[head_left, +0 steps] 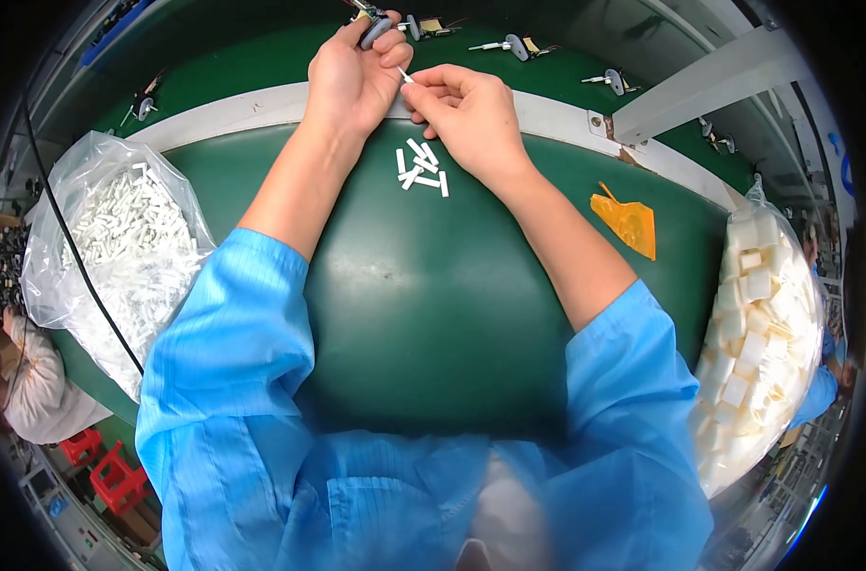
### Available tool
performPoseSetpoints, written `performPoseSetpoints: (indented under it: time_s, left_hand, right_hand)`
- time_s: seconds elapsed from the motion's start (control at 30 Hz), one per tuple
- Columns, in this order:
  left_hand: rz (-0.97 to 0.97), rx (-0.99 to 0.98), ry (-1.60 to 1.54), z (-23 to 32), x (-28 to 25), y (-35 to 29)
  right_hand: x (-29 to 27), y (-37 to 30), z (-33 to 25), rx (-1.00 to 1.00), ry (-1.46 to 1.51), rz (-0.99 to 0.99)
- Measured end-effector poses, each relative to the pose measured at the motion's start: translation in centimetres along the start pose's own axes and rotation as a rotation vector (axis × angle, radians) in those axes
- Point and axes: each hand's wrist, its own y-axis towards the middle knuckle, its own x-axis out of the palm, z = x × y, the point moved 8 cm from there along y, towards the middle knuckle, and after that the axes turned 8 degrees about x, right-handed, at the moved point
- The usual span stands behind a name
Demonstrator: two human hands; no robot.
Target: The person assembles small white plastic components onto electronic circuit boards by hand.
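Note:
At the far side of the green table, my left hand is turned palm up, its fingers closed on a small motor assembly with a grey rounded part and thin wires. My right hand pinches a small white tube between thumb and fingertips, close beside the left fingers. Just nearer to me than both hands lies a loose pile of short white tubes. Whether the white tube touches the assembly's wires I cannot tell.
Similar assemblies lie on the green strip beyond a white rail. An open clear bag of white tubes is at left, crossed by a black cable. Right: an orange film piece, a bag of cream blocks, a metal post.

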Motion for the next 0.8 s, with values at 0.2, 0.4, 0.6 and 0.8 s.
performPoseSetpoints:
  time_s: [0.2, 0.4, 0.6, 0.8]
  left_hand:
    - [0.046, 0.125, 0.373, -0.7, 1.5, -0.9]
    - [-0.103, 0.307, 0.764, -0.1, 3.4, -1.8]
    - [-0.029, 0.239, 0.766, -0.9, 3.1, -2.5]
    - [-0.014, 0.282, 0.852, -0.3, 2.6, -0.7]
  right_hand:
    - [-1.3, 0.7, 0.5, 0.093, 0.374, -0.018]
    - [-2.4, 0.6, 0.0, 0.022, 0.273, 0.077]
    - [-3.0, -0.2, -2.3, -0.411, -0.336, 0.239]
    - [-2.4, -0.7, -3.3, -0.422, -0.324, 0.205]
